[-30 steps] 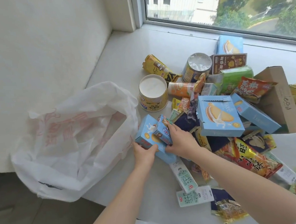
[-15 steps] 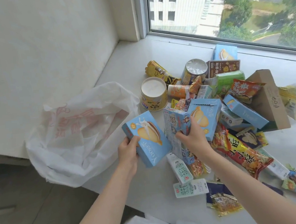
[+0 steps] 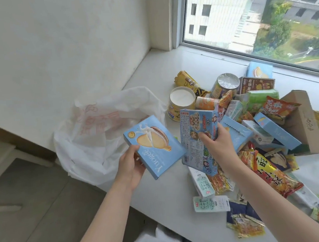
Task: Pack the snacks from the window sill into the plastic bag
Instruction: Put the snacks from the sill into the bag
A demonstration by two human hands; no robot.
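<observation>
Your left hand point(image 3: 130, 166) grips the light-blue cardboard biscuit box point(image 3: 154, 146) at its lower left corner, thumb on the front face, box raised just beside the crumpled white plastic bag point(image 3: 89, 140). Your right hand point(image 3: 219, 144) clasps the upright blue cartoon-printed snack box point(image 3: 196, 136) from its right edge, above the white window sill point(image 3: 162, 195), against the snack pile point(image 3: 264, 129).

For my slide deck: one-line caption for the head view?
Left hand and right hand each lift a blue snack box beside the white plastic bag.
</observation>
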